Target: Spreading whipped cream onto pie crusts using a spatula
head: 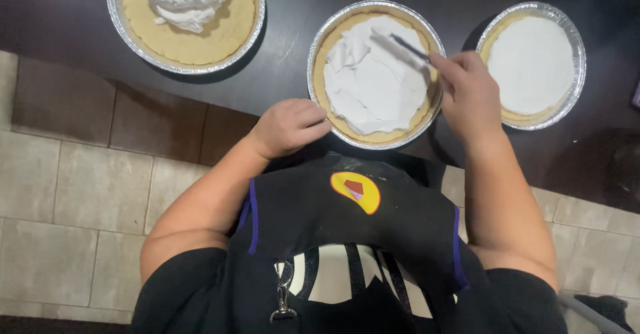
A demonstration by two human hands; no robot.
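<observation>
Head view, speaker one: Where are the hands?

Speaker two: Both at the middle pie (375,74) on the dark table (287,41). The left hand (288,127) is curled, fingers pressed against the pie's foil rim on its near-left side. The right hand (469,94) pinches a thin utensil (408,46) over the pie's white topping.

One: And around it?

Two: Left of the middle pie, a pie with heaped cream (185,15); right of it, a smoothed pie (531,64).
</observation>
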